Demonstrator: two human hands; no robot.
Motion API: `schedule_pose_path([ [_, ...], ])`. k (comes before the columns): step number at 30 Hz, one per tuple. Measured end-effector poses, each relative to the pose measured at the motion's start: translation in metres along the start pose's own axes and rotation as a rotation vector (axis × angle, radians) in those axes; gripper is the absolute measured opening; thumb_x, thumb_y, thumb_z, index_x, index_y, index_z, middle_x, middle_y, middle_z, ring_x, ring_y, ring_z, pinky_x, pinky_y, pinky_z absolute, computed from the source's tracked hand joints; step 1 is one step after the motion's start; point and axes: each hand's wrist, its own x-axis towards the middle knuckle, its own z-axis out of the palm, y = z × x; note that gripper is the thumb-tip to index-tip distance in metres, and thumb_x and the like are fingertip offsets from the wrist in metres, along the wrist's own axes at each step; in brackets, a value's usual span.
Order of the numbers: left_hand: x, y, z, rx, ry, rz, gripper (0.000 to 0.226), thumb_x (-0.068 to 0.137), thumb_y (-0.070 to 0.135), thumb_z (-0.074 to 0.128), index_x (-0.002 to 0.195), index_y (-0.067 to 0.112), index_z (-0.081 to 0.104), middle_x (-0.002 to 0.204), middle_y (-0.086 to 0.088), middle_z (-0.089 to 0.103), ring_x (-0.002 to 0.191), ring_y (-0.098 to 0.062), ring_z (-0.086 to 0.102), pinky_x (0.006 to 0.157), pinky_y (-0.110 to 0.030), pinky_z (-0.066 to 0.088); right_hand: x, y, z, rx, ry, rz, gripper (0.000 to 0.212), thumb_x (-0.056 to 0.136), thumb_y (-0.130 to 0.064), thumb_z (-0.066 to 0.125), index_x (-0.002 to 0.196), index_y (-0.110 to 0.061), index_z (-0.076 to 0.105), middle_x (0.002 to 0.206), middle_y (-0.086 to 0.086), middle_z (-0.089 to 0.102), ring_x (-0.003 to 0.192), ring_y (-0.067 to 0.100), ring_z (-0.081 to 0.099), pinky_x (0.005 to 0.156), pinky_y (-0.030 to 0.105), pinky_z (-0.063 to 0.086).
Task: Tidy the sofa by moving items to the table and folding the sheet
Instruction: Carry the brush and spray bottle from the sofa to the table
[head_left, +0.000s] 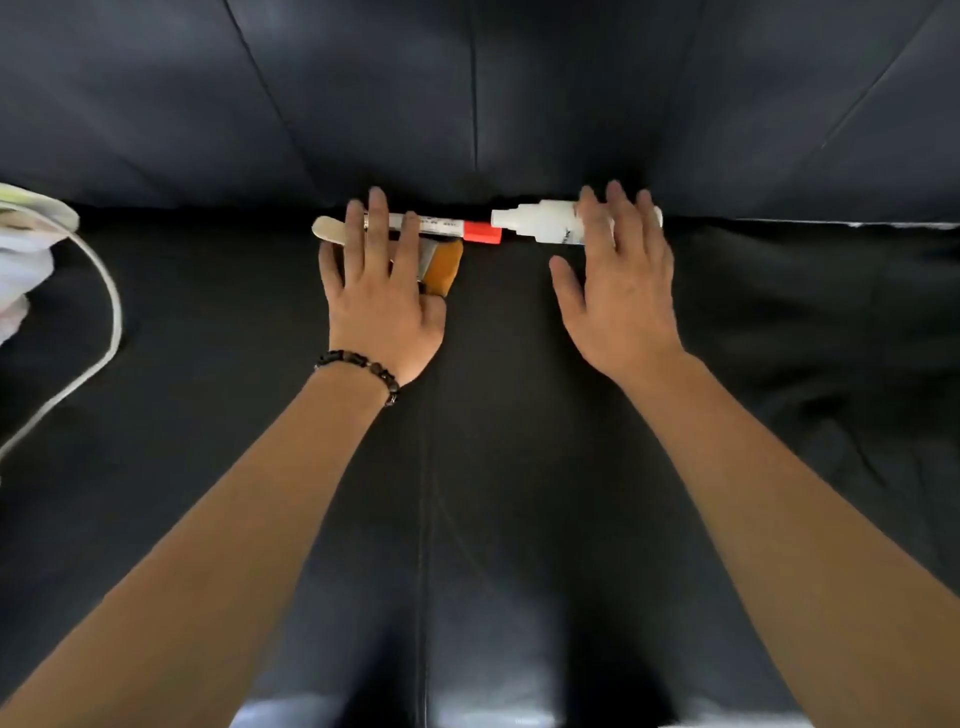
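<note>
Both hands reach to the crease at the back of the black sofa (493, 467) seat. The left hand (382, 296) lies flat, fingers spread wide over a white marker (441, 226) with a red cap and a paintbrush (441, 262) just in front of it. The right hand (618, 291), fingers also wide, covers a white spray bottle (540, 223) beside the marker's cap. A white sheet (21, 260) and cable (111, 312) lie far left of the marker.

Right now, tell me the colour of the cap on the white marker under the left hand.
Red-orange cap, head view.
</note>
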Motion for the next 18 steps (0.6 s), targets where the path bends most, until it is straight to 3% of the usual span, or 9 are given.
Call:
schedule_pose_path([
  [3, 0.000, -0.005, 0.016, 0.042, 0.028, 0.006, 0.073, 0.084, 0.034, 0.030, 0.153, 0.014, 0.017, 0.162, -0.014, 0.010, 0.149, -0.034, 0.008, 0.117, -0.059, 0.011, 0.001, 0.003, 0.019, -0.134, 0.059, -0.001, 0.063, 0.101, -0.040, 0.044, 0.153, -0.010, 0.028, 0.154, 0.019, 0.033, 0.144, 0.042, 0.027, 0.114, 0.054, 0.027],
  [6, 0.002, -0.009, 0.015, 0.020, 0.074, 0.009, 0.066, 0.089, 0.033, 0.032, 0.152, 0.013, 0.025, 0.159, -0.015, 0.021, 0.147, -0.036, 0.016, 0.117, -0.057, 0.015, 0.012, 0.006, 0.015, -0.227, 0.085, 0.022, 0.061, 0.096, -0.051, 0.048, 0.146, -0.016, 0.040, 0.138, 0.018, 0.045, 0.123, 0.042, 0.042, 0.104, 0.054, 0.031],
  [9, -0.001, -0.011, 0.016, 0.034, 0.100, 0.044, 0.058, 0.096, 0.034, 0.031, 0.150, 0.014, 0.031, 0.157, -0.018, 0.025, 0.145, -0.039, 0.022, 0.115, -0.056, 0.020, 0.023, 0.009, 0.009, -0.203, 0.065, 0.040, 0.059, 0.091, -0.055, 0.056, 0.135, -0.017, 0.048, 0.129, 0.016, 0.046, 0.117, 0.039, 0.044, 0.108, 0.054, 0.027],
  [11, -0.007, -0.013, 0.018, 0.001, 0.145, 0.062, 0.048, 0.097, 0.033, 0.038, 0.142, 0.017, 0.045, 0.154, -0.018, 0.032, 0.142, -0.039, 0.028, 0.113, -0.054, 0.026, 0.021, 0.007, 0.011, -0.150, 0.035, 0.039, 0.058, 0.091, -0.054, 0.058, 0.134, -0.016, 0.048, 0.128, 0.015, 0.047, 0.121, 0.037, 0.043, 0.112, 0.056, 0.023],
  [13, -0.013, -0.014, 0.018, -0.057, 0.180, 0.067, 0.035, 0.093, 0.027, 0.050, 0.127, 0.019, 0.057, 0.151, -0.017, 0.037, 0.137, -0.039, 0.035, 0.110, -0.053, 0.030, 0.016, 0.006, 0.012, -0.047, 0.000, 0.060, 0.059, 0.091, -0.055, 0.058, 0.132, -0.014, 0.048, 0.127, 0.013, 0.050, 0.121, 0.036, 0.044, 0.106, 0.053, 0.033],
  [16, -0.024, -0.008, 0.016, -0.087, 0.160, 0.034, 0.030, 0.090, 0.021, 0.054, 0.119, 0.019, 0.059, 0.151, -0.017, 0.038, 0.137, -0.039, 0.036, 0.112, -0.054, 0.028, -0.008, 0.004, 0.009, -0.005, -0.031, 0.090, 0.059, 0.090, -0.058, 0.057, 0.131, -0.015, 0.049, 0.123, 0.012, 0.051, 0.114, 0.036, 0.046, 0.091, 0.048, 0.042],
  [18, -0.044, -0.003, 0.013, -0.093, 0.120, 0.022, 0.032, 0.090, 0.018, 0.057, 0.121, 0.018, 0.059, 0.147, -0.016, 0.044, 0.139, -0.038, 0.035, 0.112, -0.055, 0.027, -0.042, 0.001, 0.006, -0.015, -0.010, 0.082, 0.055, 0.092, -0.053, 0.058, 0.130, -0.014, 0.051, 0.121, 0.014, 0.053, 0.111, 0.037, 0.047, 0.090, 0.049, 0.044],
])
